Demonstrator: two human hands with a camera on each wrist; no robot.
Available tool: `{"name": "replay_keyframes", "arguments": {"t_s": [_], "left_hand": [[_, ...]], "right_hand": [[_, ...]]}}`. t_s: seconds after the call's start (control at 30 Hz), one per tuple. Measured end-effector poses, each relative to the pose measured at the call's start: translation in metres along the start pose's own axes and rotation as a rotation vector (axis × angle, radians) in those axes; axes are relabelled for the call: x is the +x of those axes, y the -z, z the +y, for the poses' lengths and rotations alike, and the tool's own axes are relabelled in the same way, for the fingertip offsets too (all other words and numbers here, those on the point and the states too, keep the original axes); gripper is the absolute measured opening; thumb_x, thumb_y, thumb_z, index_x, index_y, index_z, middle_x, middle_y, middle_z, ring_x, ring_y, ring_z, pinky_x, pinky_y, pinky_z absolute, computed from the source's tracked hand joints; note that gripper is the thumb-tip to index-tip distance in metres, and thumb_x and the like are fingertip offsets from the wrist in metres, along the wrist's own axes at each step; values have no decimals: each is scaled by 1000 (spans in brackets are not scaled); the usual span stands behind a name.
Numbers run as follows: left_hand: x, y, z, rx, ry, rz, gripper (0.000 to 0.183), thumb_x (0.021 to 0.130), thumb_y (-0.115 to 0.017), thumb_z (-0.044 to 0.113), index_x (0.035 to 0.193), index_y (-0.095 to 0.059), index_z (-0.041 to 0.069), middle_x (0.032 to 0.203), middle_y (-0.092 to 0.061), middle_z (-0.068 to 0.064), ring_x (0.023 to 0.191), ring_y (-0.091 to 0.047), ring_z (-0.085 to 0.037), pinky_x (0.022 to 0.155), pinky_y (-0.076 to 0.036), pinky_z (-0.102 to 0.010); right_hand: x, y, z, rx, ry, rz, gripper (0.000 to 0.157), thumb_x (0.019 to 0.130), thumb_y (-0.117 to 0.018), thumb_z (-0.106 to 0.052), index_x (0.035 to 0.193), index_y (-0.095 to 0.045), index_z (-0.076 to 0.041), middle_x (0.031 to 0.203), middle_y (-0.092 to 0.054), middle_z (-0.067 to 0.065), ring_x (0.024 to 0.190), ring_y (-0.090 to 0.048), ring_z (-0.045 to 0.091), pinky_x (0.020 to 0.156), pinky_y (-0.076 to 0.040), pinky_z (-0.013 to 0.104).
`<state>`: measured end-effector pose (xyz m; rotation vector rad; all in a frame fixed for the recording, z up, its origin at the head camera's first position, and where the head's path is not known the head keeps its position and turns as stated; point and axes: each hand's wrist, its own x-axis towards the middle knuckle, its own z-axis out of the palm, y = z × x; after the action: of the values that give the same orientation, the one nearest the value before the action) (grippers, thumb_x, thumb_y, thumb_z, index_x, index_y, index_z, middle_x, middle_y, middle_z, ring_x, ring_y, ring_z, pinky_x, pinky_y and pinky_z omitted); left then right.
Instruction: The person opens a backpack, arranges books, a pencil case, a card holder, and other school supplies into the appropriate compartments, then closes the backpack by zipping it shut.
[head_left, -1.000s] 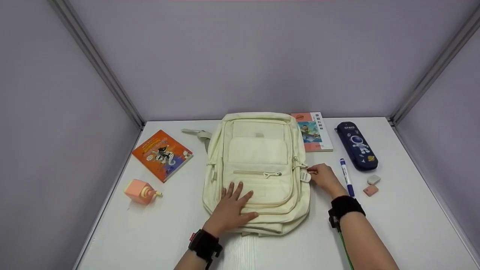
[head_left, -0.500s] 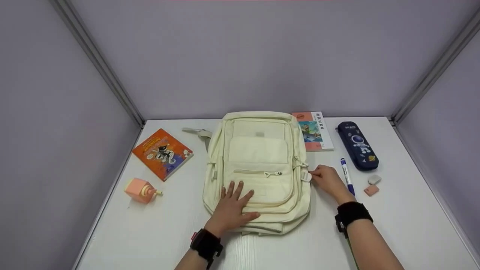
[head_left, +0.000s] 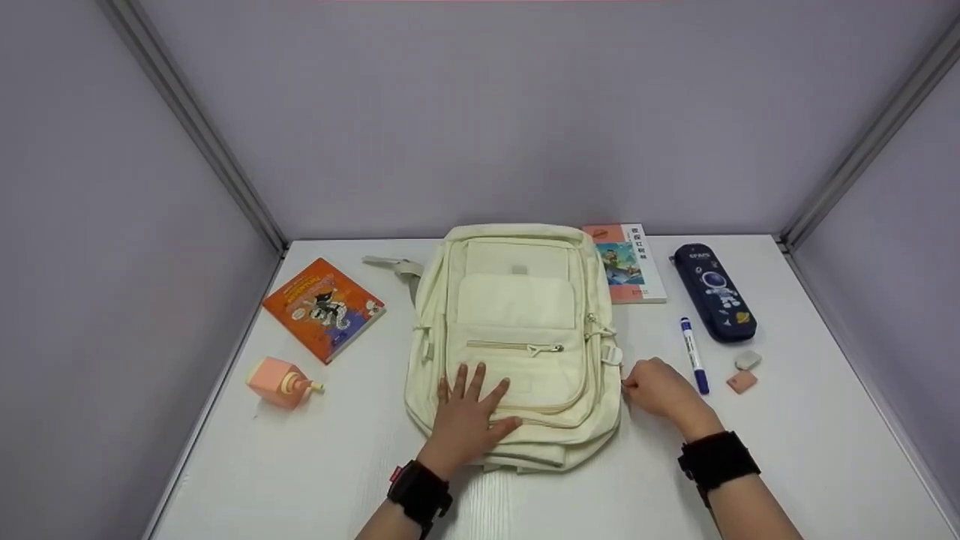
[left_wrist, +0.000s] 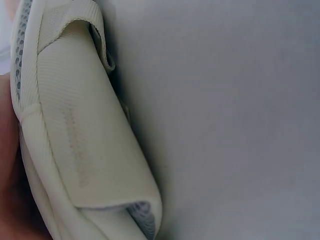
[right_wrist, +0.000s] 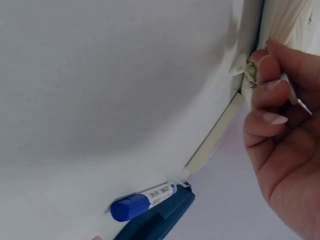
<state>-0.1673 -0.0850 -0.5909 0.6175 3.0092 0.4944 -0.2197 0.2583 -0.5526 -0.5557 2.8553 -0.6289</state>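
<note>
A cream backpack (head_left: 517,300) lies on its back in the middle of the white table, front pockets facing up. My left hand (head_left: 469,420) rests flat on its lower front with the fingers spread. In the left wrist view the backpack's bottom edge (left_wrist: 95,130) fills the left side, with part of the hand (left_wrist: 10,175) beside it. My right hand (head_left: 660,386) is at the bag's right side, below the white side buckle (head_left: 611,355). Its thumb and curled fingers pinch a zipper pull (right_wrist: 291,90), mostly hidden inside the hand.
Left of the bag lie an orange book (head_left: 324,309) and a pink pump bottle (head_left: 281,382) on its side. On the right are another book (head_left: 630,262) partly under the bag, a navy pencil case (head_left: 714,292), a blue-capped marker (head_left: 694,354), and white (head_left: 748,360) and pink (head_left: 742,382) erasers.
My right hand has moved along the bag's right side from beside the buckle toward the bag's bottom, its fingers still pinching the zipper pull. The left hand has stayed on the bag.
</note>
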Motion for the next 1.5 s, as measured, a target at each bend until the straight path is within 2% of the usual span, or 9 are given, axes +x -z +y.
{"name": "replay_keyframes", "arguments": {"t_s": [0.13,0.33,0.5,0.6,0.73,0.83,1.0,1.23,1.5], "left_hand": [[0,-1,3,19,7,4,72,94,-36,71,151,-41,27,159,-21,-18,145,-10,-44,108,-11,-68],[4,1,7,54,32,12,70,94,-38,69,150,-42,27,158,-23,-20,144,-14,-45,107,-15,-69],[18,1,11,77,94,-10,71,94,-36,70,152,-38,29,159,-20,-19,144,-12,-46,107,-16,-69],[32,4,13,70,142,-28,72,94,-35,71,153,-36,29,160,-18,-19,144,-10,-46,107,-15,-68],[48,6,14,64,183,-37,73,94,-34,72,153,-35,29,160,-17,-19,144,-10,-46,108,-15,-68],[55,7,13,61,192,-43,72,94,-34,71,153,-35,29,160,-17,-19,144,-10,-46,108,-16,-68],[58,10,12,50,188,-43,71,95,-36,70,153,-37,28,159,-19,-19,144,-11,-46,107,-17,-68],[57,12,10,57,195,-39,71,95,-36,70,153,-36,29,160,-18,-18,145,-10,-45,108,-16,-68],[59,8,11,68,195,-53,71,95,-31,71,153,-35,31,161,-17,-17,145,-9,-45,108,-17,-67]], "right_hand": [[-13,1,-10,36,0,-62,41,79,-63,5,48,-45,-17,49,-27,-11,44,-27,8,44,-23,26],[-20,6,-19,113,-17,-138,21,77,-68,1,57,-69,-6,49,-35,-12,47,-29,9,48,-25,26],[-6,7,-19,91,-82,-79,27,87,-63,-2,60,-65,-3,52,-36,-8,47,-33,10,48,-28,28],[6,6,-17,43,-154,-29,28,94,-60,-7,66,-66,-5,56,-46,-2,51,-42,15,50,-35,31],[18,2,-14,-45,-186,42,21,96,-58,-10,87,-75,-3,71,-64,10,63,-59,25,57,-47,40],[20,-3,-11,-105,-170,100,19,96,-59,-9,97,-75,1,79,-68,17,72,-65,33,62,-50,47],[9,-8,-14,-126,-145,135,21,93,-63,-11,77,-72,1,68,-64,12,61,-62,29,57,-49,48],[-9,-10,-36,-75,-71,101,19,90,-63,-4,75,-74,-3,63,-60,3,56,-48,15,54,-44,39],[-15,-21,-63,-64,-33,121,39,81,-60,4,51,-46,-15,51,-37,-7,50,-34,13,48,-31,31]]}}
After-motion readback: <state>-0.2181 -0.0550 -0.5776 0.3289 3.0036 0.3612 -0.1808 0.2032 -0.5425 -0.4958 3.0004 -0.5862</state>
